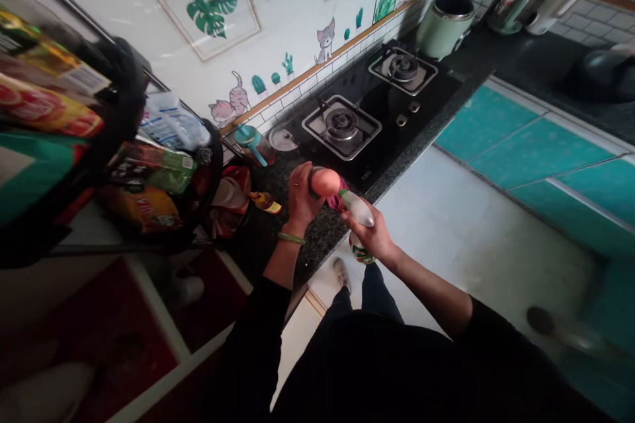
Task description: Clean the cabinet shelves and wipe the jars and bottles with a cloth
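My left hand (300, 197) is closed around the pink-orange top (325, 182) of a spray bottle, above the dark speckled counter (278, 211). My right hand (373, 232) grips the bottle's white body (358, 210) lower down, with the labelled base (358, 252) sticking out under the palm. The bottle lies tilted between both hands, near the counter's front edge and just in front of the black gas hob (367, 112). A green bracelet (290, 237) circles my left wrist.
The hob has two burners (341, 123) (403, 67). A green pot (444, 23) stands beyond it. A teal-lidded cup (254, 143), a round lid (282, 139) and a small sauce bottle (266, 202) sit at the left, beside a black rack of packets (149, 172).
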Action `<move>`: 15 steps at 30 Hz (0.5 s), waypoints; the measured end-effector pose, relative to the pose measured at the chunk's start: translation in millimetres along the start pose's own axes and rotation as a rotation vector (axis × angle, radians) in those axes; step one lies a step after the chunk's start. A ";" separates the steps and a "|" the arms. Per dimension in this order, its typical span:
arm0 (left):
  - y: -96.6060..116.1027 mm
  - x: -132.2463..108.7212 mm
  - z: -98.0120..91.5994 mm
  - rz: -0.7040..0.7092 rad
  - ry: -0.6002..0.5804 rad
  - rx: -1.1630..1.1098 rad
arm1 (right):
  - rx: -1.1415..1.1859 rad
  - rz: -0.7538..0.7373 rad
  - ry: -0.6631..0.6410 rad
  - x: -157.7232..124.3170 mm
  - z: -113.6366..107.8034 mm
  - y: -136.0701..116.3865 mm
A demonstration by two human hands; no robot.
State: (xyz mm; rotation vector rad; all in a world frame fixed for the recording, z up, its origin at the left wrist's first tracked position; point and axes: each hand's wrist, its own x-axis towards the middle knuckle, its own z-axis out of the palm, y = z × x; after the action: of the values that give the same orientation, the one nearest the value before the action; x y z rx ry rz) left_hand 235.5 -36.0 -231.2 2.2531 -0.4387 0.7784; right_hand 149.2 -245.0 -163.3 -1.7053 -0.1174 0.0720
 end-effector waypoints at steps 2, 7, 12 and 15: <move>1.8 2.9 -0.4 0.021 0.005 -0.009 | -0.019 -0.009 -0.026 0.7 1.0 -4.5; 6.6 4.8 -2.9 -0.033 -0.002 -0.040 | -0.088 -0.009 -0.006 4.0 1.3 -13.2; 8.2 2.7 -5.2 -0.079 -0.002 -0.033 | -0.065 -0.032 -0.019 6.2 -2.5 -19.0; 8.8 -3.2 -4.7 -0.078 -0.023 -0.061 | -0.088 -0.007 0.004 12.8 -2.8 -19.8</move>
State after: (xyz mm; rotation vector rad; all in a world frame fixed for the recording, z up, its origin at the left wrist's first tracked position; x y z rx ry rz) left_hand 226.7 -38.4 -226.1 2.2107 -0.3781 0.6910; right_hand 161.5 -243.7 -143.1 -1.7928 -0.1247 0.0588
